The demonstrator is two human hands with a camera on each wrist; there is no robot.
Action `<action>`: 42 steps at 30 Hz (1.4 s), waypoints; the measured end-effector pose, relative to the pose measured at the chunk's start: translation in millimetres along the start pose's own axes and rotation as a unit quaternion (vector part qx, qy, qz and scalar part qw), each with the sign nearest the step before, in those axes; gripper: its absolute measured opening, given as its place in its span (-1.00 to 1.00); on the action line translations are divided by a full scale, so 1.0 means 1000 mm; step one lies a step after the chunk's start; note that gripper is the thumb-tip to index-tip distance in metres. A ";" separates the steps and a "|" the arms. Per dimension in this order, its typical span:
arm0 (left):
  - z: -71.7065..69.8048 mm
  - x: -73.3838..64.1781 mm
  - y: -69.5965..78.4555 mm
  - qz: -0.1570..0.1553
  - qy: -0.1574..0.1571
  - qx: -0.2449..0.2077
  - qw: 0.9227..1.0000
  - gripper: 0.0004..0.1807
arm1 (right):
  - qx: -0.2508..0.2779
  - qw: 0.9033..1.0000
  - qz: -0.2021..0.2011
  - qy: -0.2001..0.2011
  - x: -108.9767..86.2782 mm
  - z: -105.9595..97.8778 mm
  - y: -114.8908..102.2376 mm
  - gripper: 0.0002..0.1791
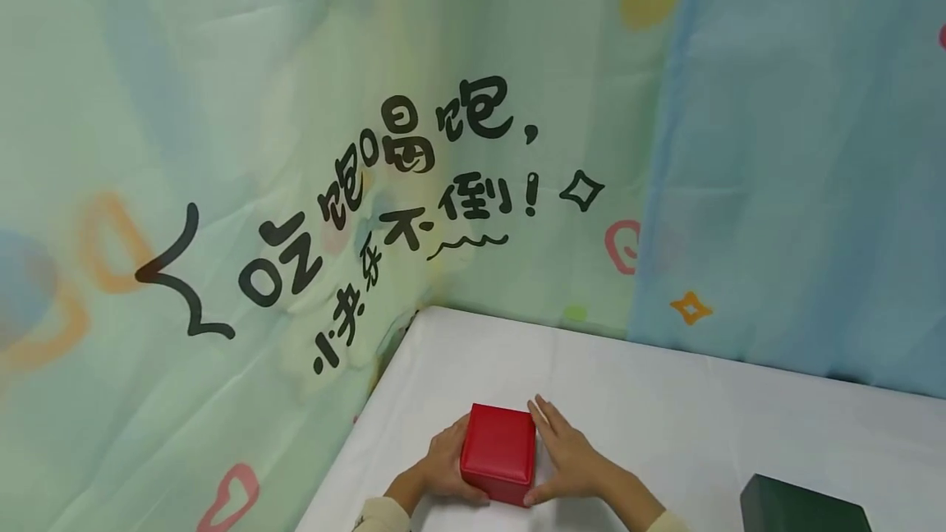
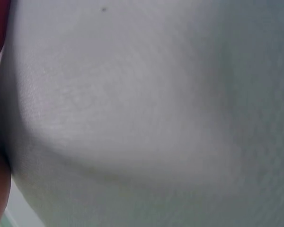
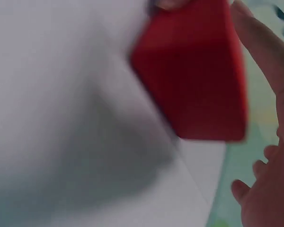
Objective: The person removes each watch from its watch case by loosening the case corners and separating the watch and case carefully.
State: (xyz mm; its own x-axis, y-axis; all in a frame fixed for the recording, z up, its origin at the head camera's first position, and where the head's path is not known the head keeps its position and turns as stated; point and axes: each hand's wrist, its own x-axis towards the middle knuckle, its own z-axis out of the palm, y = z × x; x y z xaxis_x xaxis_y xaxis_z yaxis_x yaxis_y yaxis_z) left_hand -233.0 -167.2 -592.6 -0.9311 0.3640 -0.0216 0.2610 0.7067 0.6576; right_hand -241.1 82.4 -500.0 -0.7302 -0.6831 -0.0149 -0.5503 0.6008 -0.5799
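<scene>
White counter [image 1: 665, 409] below; head view: the red box [image 1: 499, 443] is between your left hand [image 1: 447, 458], curled round it, and right hand [image 1: 574, 460], fingers straight. Left wrist: probably its edge, blurred. Right wrist: box beside your fingers.

Your left hand [image 1: 446, 460] partly hidden by red box [image 1: 498, 443]. Dark green box [image 1: 804, 507], near right, cut off by head-view edge.

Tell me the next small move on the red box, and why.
Probably ease the right hand inward toward the red box: the left hand lies along its left side, while a strip of white tabletop shows between the right palm and the box, with only the right thumb and fingertips near its corners.
</scene>
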 end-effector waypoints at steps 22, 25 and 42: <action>-0.004 -0.005 0.007 0.022 -0.003 -0.028 0.999 0.22 | -0.077 0.996 0.042 0.004 0.013 0.007 -0.005 0.08; -0.002 -0.005 0.006 0.028 -0.003 -0.034 0.999 0.21 | -0.043 0.998 0.053 -0.008 0.015 0.004 -0.003 0.07; -0.002 -0.011 0.009 0.045 0.014 0.010 0.999 0.14 | 0.190 0.971 0.143 -0.014 0.027 -0.008 0.009 -0.05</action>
State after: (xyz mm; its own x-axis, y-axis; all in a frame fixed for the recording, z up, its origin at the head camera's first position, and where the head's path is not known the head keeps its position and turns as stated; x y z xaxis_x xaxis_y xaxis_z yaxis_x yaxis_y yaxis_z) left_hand -221.3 -166.1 -584.5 -0.9104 0.4097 0.0576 0.3482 0.6837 0.6413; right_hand -269.0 72.4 -499.3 -0.8172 -0.5252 -0.2374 -0.1346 0.5744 -0.8074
